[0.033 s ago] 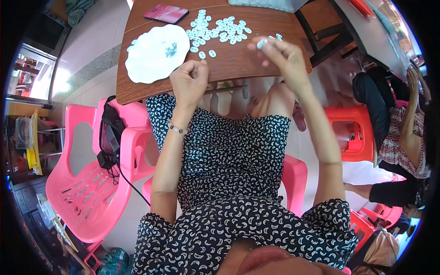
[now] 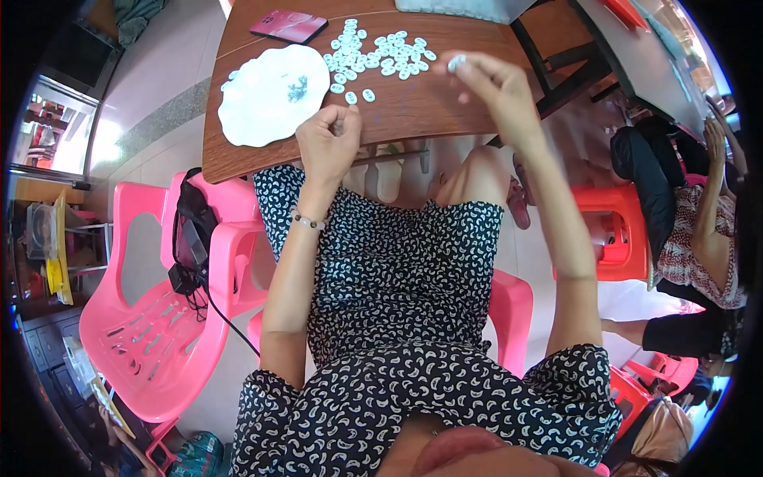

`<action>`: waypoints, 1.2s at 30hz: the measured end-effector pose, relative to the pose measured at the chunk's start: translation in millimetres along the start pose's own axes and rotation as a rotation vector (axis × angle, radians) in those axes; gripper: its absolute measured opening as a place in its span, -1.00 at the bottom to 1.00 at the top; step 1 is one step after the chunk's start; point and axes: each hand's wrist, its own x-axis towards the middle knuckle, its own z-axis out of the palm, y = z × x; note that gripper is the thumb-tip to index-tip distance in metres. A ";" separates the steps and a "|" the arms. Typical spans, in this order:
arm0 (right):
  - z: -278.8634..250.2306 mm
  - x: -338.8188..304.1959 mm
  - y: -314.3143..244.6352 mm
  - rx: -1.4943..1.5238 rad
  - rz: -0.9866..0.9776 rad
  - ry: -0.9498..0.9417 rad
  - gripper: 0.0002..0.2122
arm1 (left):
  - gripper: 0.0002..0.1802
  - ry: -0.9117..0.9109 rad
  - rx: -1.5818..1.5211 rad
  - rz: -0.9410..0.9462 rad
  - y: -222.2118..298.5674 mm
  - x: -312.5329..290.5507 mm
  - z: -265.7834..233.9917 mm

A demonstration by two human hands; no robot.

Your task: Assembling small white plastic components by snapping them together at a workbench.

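My right hand [image 2: 502, 97] is raised over the right part of the wooden table [image 2: 397, 119], slightly blurred. Between its thumb and fingertips it pinches a small white oval piece [image 2: 456, 62]. At the table's near edge, my left hand [image 2: 329, 141] is closed, thumb against curled fingers; whatever it may hold is hidden. Just left of that hand lies a white scalloped plate [image 2: 254, 99], bearing a small heap of tiny greyish parts [image 2: 297, 88]. Beyond my hands, many loose white oval pieces [image 2: 347, 56] spread over the table, two of them [image 2: 368, 95] apart from the rest.
A pink-red phone-like slab [image 2: 288, 25] lies at the far left of the table. At the far edge is a whitish tray-like object [image 2: 457, 8]. Pink plastic chairs [image 2: 151, 342] stand to my left, one with a black bag. A red stool [image 2: 608, 234] and another person [image 2: 703, 230] are to the right.
My right hand has shifted slightly right with the white oval piece, and now covers a few pieces seen before at the table's right. My left hand stays in place.
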 end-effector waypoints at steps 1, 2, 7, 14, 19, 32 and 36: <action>-8.1 18.3 1.9 -0.029 -0.041 -0.007 -0.68 | -0.72 0.006 0.030 0.050 -6.1 1.9 2.2; -16.2 36.4 -3.8 -0.029 -0.013 0.043 -0.70 | -0.71 -0.007 0.054 0.072 -5.1 2.3 7.0; -52.7 150.3 -14.9 -0.194 -0.188 0.252 -0.73 | -0.67 0.045 0.179 0.090 -1.3 -0.2 7.7; -50.9 218.6 -3.6 -0.597 0.112 0.395 -0.76 | -0.69 0.049 0.174 0.093 -8.8 -1.9 3.5; -30.9 209.1 32.8 -0.684 -0.500 0.633 -0.79 | -0.71 0.060 0.149 0.198 -6.3 -4.7 -1.4; 85.8 112.5 61.8 -0.767 -0.522 -0.201 -0.82 | -0.70 0.023 0.081 0.192 1.2 -4.3 5.2; 89.4 114.9 57.2 -0.866 -0.525 -0.279 -0.81 | -0.70 0.032 0.093 0.211 -4.2 -4.3 5.5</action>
